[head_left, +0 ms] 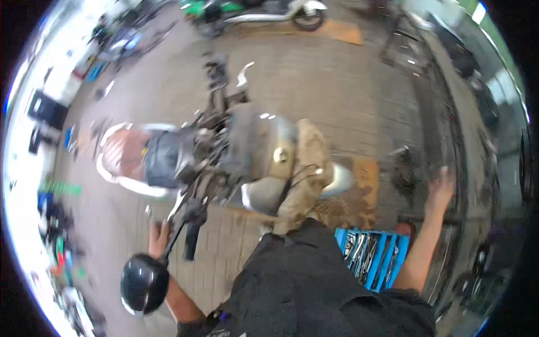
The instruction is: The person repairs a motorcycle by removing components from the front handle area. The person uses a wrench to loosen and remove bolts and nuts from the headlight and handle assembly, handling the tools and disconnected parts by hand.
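- Here's the motorbike [236, 140], lying across the middle of the view, its handlebar [195, 210] reaching down towards the person's left side.
- The left hand [159, 236] is right there, just beside the mirror stem [174, 244] and near the silver lever [178, 206], with the black grip [191, 242] a little to the right of its fingers.
- Are those left fingers around anything? They look bent, but the view is small and smeared, so contact with the motorbike and their spread cannot be told.
- Below them, the round black mirror [145, 281] cuts across the left forearm and hides part of it.
- Over to the other side, the right hand [442, 188] is stretched far out, well apart from the motorbike, above the dark strip of floor [424, 146].
- Its fingers are a blur, pointing away from the body; whether they're wide, narrow or around something, I cannot tell.
- Close by the right forearm sits a blue tray [403, 253], split into compartments, with metal tools [365, 253] packed in its left part.
- The black shirt [303, 281] fills the lower middle, between the two arms.
- At the top, a green and white scooter [196, 8] stands on the paving [337, 73].
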`<state>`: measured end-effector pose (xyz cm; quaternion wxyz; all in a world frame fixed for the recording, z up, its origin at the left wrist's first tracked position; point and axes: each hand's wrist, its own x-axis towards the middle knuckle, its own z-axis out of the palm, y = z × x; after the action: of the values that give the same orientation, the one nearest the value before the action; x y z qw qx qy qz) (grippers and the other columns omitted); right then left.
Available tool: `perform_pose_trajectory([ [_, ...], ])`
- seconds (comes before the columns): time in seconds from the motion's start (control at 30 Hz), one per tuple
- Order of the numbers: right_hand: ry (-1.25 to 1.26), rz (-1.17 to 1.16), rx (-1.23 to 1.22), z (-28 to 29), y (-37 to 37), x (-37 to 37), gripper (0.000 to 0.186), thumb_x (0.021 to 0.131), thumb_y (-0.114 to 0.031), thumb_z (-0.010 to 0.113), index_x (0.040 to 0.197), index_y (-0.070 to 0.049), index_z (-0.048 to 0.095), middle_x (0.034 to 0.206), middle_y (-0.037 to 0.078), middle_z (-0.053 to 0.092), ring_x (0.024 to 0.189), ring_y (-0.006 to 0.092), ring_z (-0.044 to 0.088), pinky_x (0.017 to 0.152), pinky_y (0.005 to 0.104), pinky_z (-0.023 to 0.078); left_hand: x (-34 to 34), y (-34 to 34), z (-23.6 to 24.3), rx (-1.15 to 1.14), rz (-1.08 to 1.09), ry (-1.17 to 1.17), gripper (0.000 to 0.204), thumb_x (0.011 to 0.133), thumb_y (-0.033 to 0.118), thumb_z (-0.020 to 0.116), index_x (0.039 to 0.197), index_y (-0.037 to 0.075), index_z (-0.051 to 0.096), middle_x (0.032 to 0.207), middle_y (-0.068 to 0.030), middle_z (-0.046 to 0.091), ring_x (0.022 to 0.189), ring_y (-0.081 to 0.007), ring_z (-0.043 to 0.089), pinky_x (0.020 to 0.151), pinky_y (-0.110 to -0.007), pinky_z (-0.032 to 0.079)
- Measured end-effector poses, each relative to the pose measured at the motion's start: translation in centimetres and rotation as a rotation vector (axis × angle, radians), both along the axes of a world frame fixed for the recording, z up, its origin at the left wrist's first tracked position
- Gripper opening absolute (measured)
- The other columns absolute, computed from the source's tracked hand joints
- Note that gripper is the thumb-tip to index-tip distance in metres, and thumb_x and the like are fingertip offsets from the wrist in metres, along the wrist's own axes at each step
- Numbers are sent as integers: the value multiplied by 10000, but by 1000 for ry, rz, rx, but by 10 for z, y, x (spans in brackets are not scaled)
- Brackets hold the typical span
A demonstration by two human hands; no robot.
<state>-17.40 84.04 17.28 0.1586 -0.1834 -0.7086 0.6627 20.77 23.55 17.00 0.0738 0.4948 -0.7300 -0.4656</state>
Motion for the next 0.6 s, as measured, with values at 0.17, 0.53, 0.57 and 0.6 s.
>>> perform_pose_trajectory([
  [0.17, 81, 781, 799, -107, -168, 28, 358, 912, -137, 677, 1249, -23, 641, 1131, 156, 697, 1006, 267, 674, 872, 374, 526, 7, -5, -14, -32, 36, 117, 325, 1025, 345, 613, 1121, 59, 492, 867, -54, 609, 704, -102, 583, 565, -256, 465],
  [0.53, -119, 1078, 1002, -148, -239, 2, 312, 899, -78, 667, 1210, -51, 660, 1176, 230, 640, 1105, 396, 618, 928, 470, 496, 20, -3, -15, 105, -51, 168, 317, 1028, 310, 594, 1178, 39, 524, 1017, -91, 648, 876, -171, 663, 716, -306, 521],
  [0.57, -118, 1084, 1004, -155, -242, 0, 312, 899, -78, 667, 1210, -51, 660, 1176, 230, 640, 1105, 396, 618, 928, 470, 496, 18, -4, -13, 137, -78, 236, 308, 1032, 300, 588, 1183, 38, 530, 1021, -91, 651, 876, -166, 659, 730, -308, 521],
  [0.6, -69, 1083, 1003, -159, -245, -2, 295, 907, -92, 667, 1199, -51, 668, 1167, 220, 645, 1110, 396, 612, 928, 469, 495, 14, -5, -13, 173, -108, 308, 299, 1035, 290, 582, 1188, 37, 535, 1025, -90, 654, 877, -162, 655, 744, -309, 521],
])
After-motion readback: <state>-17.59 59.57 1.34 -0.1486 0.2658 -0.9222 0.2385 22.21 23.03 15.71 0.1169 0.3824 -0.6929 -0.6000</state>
